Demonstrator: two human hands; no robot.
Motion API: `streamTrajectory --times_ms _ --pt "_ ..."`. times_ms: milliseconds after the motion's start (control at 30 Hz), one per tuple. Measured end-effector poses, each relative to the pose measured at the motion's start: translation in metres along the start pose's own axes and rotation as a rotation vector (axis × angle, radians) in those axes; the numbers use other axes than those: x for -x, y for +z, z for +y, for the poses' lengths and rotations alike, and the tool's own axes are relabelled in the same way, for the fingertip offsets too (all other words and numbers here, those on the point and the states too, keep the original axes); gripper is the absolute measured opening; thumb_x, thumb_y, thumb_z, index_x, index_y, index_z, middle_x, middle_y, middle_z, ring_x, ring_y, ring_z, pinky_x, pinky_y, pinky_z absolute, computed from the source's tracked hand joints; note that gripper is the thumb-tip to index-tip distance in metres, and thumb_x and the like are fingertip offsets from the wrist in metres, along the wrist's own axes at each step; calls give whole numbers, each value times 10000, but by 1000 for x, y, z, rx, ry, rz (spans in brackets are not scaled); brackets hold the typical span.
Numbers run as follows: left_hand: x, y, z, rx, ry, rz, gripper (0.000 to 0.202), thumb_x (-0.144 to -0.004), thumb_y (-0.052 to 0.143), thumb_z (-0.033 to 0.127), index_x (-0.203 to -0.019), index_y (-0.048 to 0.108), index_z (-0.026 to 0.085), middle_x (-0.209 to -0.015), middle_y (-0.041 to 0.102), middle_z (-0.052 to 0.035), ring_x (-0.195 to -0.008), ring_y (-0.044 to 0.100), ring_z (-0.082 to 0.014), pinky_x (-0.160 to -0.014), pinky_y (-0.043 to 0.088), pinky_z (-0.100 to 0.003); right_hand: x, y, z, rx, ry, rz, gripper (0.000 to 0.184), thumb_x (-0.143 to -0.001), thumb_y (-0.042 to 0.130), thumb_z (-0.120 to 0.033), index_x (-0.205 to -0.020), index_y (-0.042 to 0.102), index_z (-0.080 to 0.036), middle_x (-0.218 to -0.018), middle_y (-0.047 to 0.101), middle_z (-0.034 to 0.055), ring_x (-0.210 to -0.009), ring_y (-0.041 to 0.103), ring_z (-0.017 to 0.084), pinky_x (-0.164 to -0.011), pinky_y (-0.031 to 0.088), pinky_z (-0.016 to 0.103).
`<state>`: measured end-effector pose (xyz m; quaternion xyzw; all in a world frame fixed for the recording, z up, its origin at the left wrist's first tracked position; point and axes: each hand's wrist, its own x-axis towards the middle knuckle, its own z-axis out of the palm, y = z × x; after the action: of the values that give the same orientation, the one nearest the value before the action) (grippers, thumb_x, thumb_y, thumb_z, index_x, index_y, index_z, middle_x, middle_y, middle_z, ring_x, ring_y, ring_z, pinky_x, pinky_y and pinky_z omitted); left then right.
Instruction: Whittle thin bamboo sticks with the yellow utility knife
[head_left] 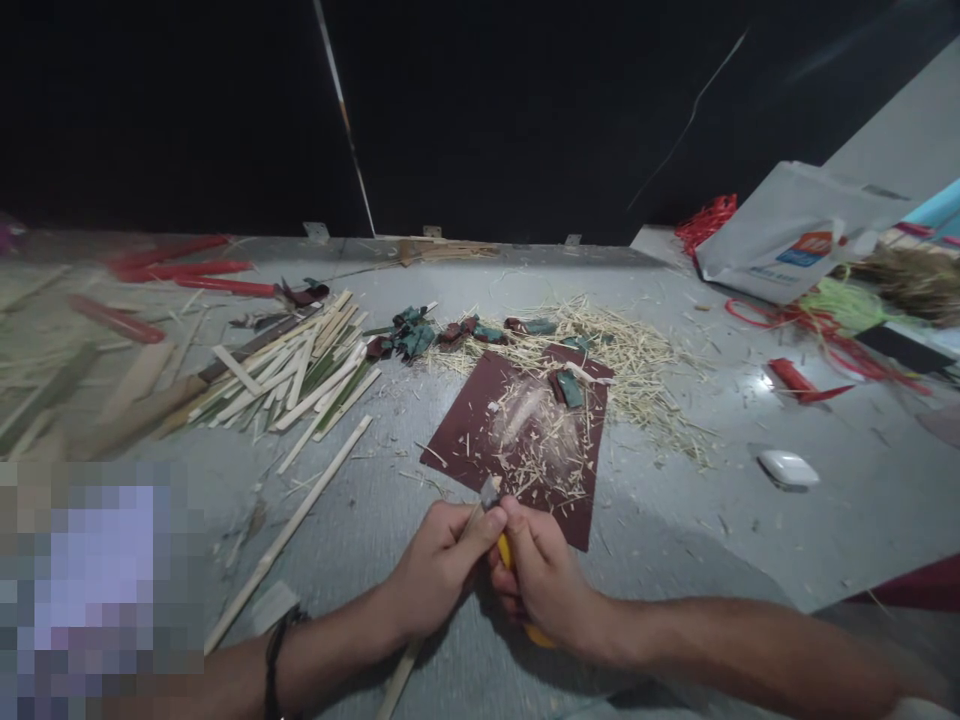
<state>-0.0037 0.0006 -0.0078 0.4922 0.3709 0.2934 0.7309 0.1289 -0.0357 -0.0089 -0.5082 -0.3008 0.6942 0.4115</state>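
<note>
**Utility knife (504, 552) set against a bamboo strip (401, 680)**

The left hand (439, 570) was closed firmly around the bamboo strip, its fingers curled and its thumb lying across the top. The strip's lower end ran out below the fist toward the bottom of the view. The right hand (544, 578) was closed just as firmly around the knife's yellow handle, the end of which stuck out below the fist. The steel blade (490, 490) stood just beyond the two thumbs, at the strip's upper end, and the hands were almost touching.

Directly ahead lay a maroon cutting mat (457, 450) strewn with pale shavings (536, 450), with a small green-and-red bundle (568, 388) near its far corner. Behind the mat spread loose dried fibres (630, 350) and a row of similar bundles (411, 335). To the left, a pile of split bamboo sticks (300, 375) and one long loose strip (289, 525) lay on the grey work surface (675, 530). A dark cord bracelet (274, 650) circled the left wrist. Farther right sat a small white case (787, 468) and a white plastic bag (780, 235).
</note>
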Motion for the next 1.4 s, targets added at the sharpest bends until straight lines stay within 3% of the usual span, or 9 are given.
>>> streamTrajectory --times_ms 300,433,533,667,900,1100,1300,1400 --pt "0 1 -2 2 -6 58 608 -887 637 684 -600 606 149 -534 548 -6 -510 448 -112 -484 365 -225 -1 7 -3 -30 -26 49 713 -702 563 -956 -733 429 -256 -418 358 -131 -325 269 66 -289 251 160" --pt "-2 4 0 121 -41 57 592 -835 703 673 -570 576 159 -513 525 7 -482 415 -98 -476 347 -222 -4 0 -8 -28 0 -66 712 -752 554 -931 -645 455 -234 -396 366 -109 -305 284 60 -284 255 162" --pt "-3 8 3 204 -80 -4 575 -834 706 651 -566 615 151 -497 578 -22 -468 473 -113 -496 381 -232 -7 -9 -12 -24 32 -157 723 -767 565 -914 -602 496 -214 -374 369 -98 -285 286 57 -277 257 165" --pt "-2 13 14 246 -78 -28 548 -807 738 629 -553 634 154 -470 577 -13 -448 484 -109 -488 393 -225 -12 -20 -14 -45 143 -256 731 -769 554 -910 -582 527 -204 -343 369 -91 -256 272 62 -253 248 175" --pt "0 12 24 166 -74 -60 562 -795 718 665 -537 588 184 -352 393 75 -284 250 -57 -318 108 -222 -11 -24 -17 -107 172 -294 672 -775 623 -844 -645 589 -186 -373 414 -85 -271 299 65 -262 262 171" --pt "-2 7 13 133 -55 7 589 -763 762 669 -535 564 163 -408 451 53 -359 318 -49 -356 192 -182 -11 -24 -19 -64 173 -327 698 -775 575 -883 -629 559 -201 -374 405 -85 -262 302 73 -262 277 181" --pt "-3 4 11 57 -111 14 621 -829 630 755 -613 601 174 -329 418 65 -247 301 -72 -271 184 -193 -14 -26 -19 -32 94 -381 653 -847 519 -848 -712 580 -212 -397 433 -92 -289 326 93 -288 353 209" --pt "-4 3 9 69 -108 18 627 -840 605 758 -584 568 187 -323 406 65 -231 309 -77 -259 208 -194 -8 -25 -35 239 -32 -365 704 -970 328 -798 -640 556 -219 -444 493 -33 -366 461 135 -396 453 265"
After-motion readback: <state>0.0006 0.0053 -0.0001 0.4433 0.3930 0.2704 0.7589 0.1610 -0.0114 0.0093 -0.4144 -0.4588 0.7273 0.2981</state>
